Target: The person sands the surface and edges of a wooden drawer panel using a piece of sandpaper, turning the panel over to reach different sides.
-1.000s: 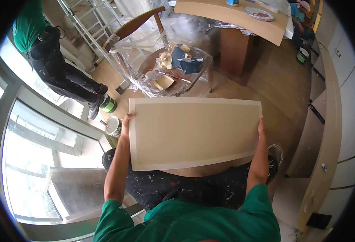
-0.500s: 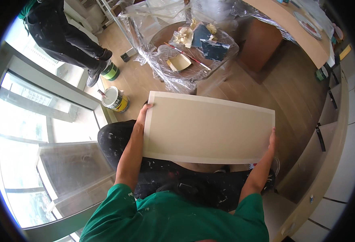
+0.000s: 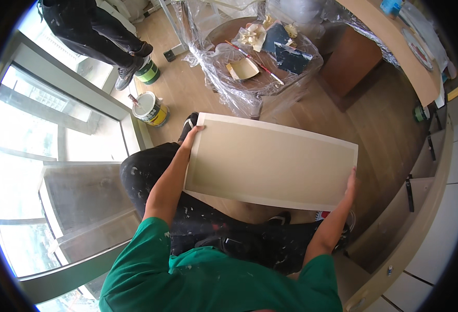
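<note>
A large beige rectangular panel [image 3: 273, 162] with a paler border spans the space above my lap, tilted so its right end sits lower in view. My left hand [image 3: 191, 136] grips its left edge close to the far corner, the thumb on the face and the other fingers hidden behind. On the opposite short edge my right hand [image 3: 351, 183] holds the panel, its fingers partly hidden. Beneath it are my dark, paint-spotted trousers [image 3: 153, 171].
Ahead stands a round table [image 3: 229, 31] wrapped in clear plastic, with sandpaper sheets and a thin stick on it. Paint cans, a yellow one [image 3: 153, 112] and a green one [image 3: 148, 73], sit left, near another person's legs [image 3: 91, 36]. Windows line the left; an open drawer unit [image 3: 395, 223] is right.
The panel's left end has moved slightly farther away, tilting it more. My left leg has shifted, and a dark shoe now shows beyond my left hand. Both hands keep their hold.
</note>
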